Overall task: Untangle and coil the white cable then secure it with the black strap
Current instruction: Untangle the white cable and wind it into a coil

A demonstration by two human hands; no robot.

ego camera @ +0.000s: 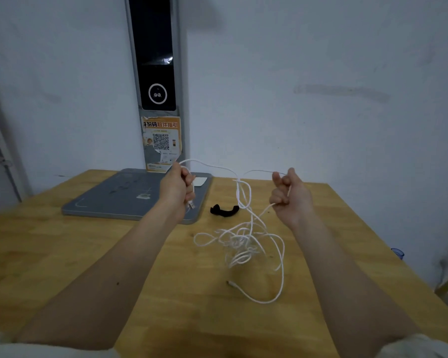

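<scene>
1. Your left hand (178, 186): raised above the surface, fingers curled round one stretch of the white cable (239, 244); a plug end hangs just below the fist.
2. Your right hand (287, 193): raised at about the same height, fingers curled, pinching another stretch of the same cable.
3. White cable: it arches between your two hands, drops in twisted strands between them, and ends in a loose tangle lying on the wooden surface (62, 254). One long loop trails toward you, with a free connector end (230, 282) resting on the wood.
4. Black strap (224, 210): lying curled on the surface, just beyond the tangle, between your hands and apart from both.
5. Grey base plate (130, 196): flat on the surface at the far left, under your left hand, carrying a tall dark upright panel (154, 52) with an orange QR sticker (161, 140).
</scene>
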